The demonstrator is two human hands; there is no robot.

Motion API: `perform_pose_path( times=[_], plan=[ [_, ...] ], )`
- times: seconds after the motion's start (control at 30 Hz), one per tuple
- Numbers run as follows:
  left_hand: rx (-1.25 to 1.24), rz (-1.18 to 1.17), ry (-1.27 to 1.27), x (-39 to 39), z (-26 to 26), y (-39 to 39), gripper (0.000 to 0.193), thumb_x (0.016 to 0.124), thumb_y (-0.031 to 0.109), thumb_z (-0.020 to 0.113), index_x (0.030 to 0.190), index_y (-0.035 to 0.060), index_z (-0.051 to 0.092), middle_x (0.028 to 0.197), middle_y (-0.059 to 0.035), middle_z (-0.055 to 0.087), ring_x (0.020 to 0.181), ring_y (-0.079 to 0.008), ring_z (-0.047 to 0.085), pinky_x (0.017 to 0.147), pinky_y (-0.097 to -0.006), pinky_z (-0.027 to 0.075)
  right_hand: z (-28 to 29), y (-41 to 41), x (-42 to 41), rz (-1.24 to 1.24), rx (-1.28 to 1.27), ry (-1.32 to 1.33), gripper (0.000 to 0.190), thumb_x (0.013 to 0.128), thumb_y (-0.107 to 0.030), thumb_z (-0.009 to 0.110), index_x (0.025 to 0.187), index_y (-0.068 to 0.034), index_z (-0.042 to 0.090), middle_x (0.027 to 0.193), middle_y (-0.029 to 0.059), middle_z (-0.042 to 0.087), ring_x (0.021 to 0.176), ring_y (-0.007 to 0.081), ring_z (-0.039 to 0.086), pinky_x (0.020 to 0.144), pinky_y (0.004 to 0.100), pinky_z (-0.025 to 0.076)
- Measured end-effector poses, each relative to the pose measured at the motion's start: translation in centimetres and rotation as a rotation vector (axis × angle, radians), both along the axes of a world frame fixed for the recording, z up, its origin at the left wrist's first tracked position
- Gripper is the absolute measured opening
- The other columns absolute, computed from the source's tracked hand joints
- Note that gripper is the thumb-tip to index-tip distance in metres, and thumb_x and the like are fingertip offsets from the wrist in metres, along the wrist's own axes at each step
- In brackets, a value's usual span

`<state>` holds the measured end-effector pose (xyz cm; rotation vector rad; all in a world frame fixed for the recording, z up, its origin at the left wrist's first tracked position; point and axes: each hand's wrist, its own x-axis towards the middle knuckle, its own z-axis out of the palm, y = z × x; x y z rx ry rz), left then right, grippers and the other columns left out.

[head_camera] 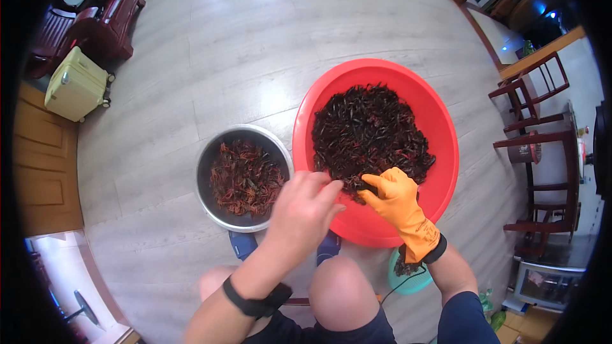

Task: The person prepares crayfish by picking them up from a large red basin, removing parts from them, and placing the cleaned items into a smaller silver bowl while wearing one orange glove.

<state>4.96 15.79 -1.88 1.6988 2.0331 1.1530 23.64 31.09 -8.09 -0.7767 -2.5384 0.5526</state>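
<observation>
My right hand, in an orange rubber glove, grips a dark crayfish between thumb and fingers over the near side of a red plastic basin. A heap of dark crayfish covers much of the basin's floor. Bare, my left hand reaches over the basin's near left rim, its fingertips close to the held crayfish. Its thumb and forefinger are apart, with nothing seen between them. Left of the basin stands a round metal pot holding reddish-brown crayfish.
A turquoise plastic basket with dark scraps sits below my right wrist, a black cord across it. Blue slippers are by the pot. Around the wood-look floor are a pale yellow suitcase, dark wooden chairs and a wooden door.
</observation>
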Motion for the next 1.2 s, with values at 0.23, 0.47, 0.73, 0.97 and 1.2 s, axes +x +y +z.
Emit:
perform_pose_path(
  times=[0.23,0.47,0.73,0.97,1.2],
  plan=[
    [0.051,-0.160,0.192,6.1,0.4,1.4,0.041,0.073,0.016,0.080,0.107,-0.0007,0.064,0.102,-0.0142,0.063,0.097,-0.0311,0.058,0.084,-0.0413,0.050,8.6,-2.7,3.1,0.152,0.335,0.003,0.035,0.065,-0.018,0.081,0.099,-0.014,0.073,0.071,0.0004,0.058,0.067,0.0214,0.058,0.056,0.0347,0.049],
    [0.057,-0.161,0.525,8.1,1.0,-0.6,0.011,0.080,0.011,0.062,0.088,0.0037,0.057,0.086,-0.0112,0.054,0.086,-0.0270,0.053,0.076,-0.0372,0.044,9.5,-4.2,4.7,0.239,0.413,-0.128,0.025,0.068,-0.022,0.075,0.089,-0.013,0.066,0.077,0.0008,0.058,0.074,0.0215,0.059,0.059,0.0349,0.050],
    [-0.016,-0.257,0.633,7.6,0.2,-3.2,0.011,0.076,0.010,0.059,0.085,0.0042,0.057,0.083,-0.0097,0.054,0.085,-0.0250,0.052,0.072,-0.0359,0.041,9.0,-6.1,4.6,0.444,0.654,-0.234,0.014,0.072,-0.019,0.065,0.083,-0.010,0.062,0.074,0.0008,0.053,0.073,0.0188,0.058,0.058,0.0309,0.046],
    [-0.006,-0.193,0.254,5.7,-0.4,-3.4,0.017,0.073,0.000,0.060,0.090,-0.0022,0.060,0.095,-0.0180,0.061,0.096,-0.0363,0.057,0.084,-0.0444,0.048,9.7,-6.0,3.1,0.519,0.847,-0.153,0.033,0.077,-0.020,0.067,0.103,0.001,0.071,0.080,0.0027,0.060,0.069,0.0171,0.058,0.054,0.0295,0.042],
    [0.028,-0.281,0.001,1.7,0.6,-4.0,0.014,0.084,0.004,0.065,0.097,-0.0014,0.066,0.095,-0.0173,0.064,0.094,-0.0353,0.060,0.081,-0.0424,0.050,10.5,-4.7,0.6,0.616,0.864,-0.097,0.039,0.077,-0.024,0.065,0.111,-0.004,0.070,0.076,-0.0015,0.056,0.068,0.0150,0.055,0.056,0.0282,0.042]
  ],
)
